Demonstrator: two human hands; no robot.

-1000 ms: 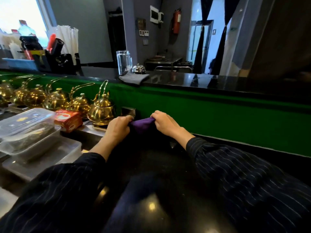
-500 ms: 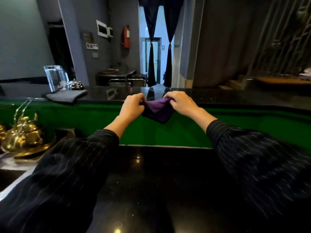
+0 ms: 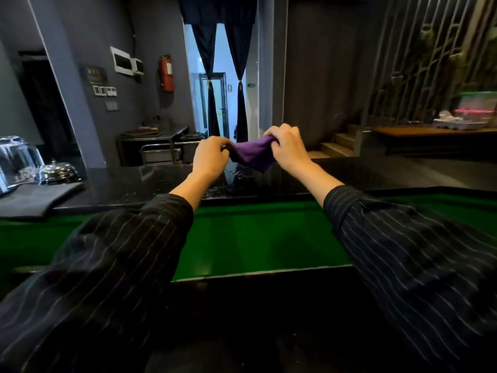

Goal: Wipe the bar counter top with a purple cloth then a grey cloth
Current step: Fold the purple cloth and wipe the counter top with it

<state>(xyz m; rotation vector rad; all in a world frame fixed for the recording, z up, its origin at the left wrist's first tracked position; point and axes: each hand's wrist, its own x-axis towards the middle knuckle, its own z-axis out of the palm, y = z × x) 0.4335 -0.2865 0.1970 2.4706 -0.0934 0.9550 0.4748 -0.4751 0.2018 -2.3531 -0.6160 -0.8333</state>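
Head view, the only one. Both arms reach forward over the green front panel (image 3: 258, 238) to the raised black tabletop (image 3: 336, 179). Left hand (image 3: 211, 157) at about 11 o'clock of frame centre, right hand (image 3: 289, 149) at about 1 o'clock; each is clamped on an opposite end of the purple cloth (image 3: 251, 156), which sags between them just above the tabletop, lowest corner close to the surface; contact cannot be told. Judgement: the cloth is held stretched between two grips to open or refold it into a flat pad before it is pressed down, so the first wiping pass has not yet begun here. Small bright specks, possibly water droplets, on the tabletop beneath the hands. Grey cloth (image 3: 35, 200) lies folded at 9 o'clock on the same tabletop, well apart from the hands, likely parked for the second pass. Just behind it: a clear glass (image 3: 16, 160) and a chrome call bell (image 3: 57, 172).
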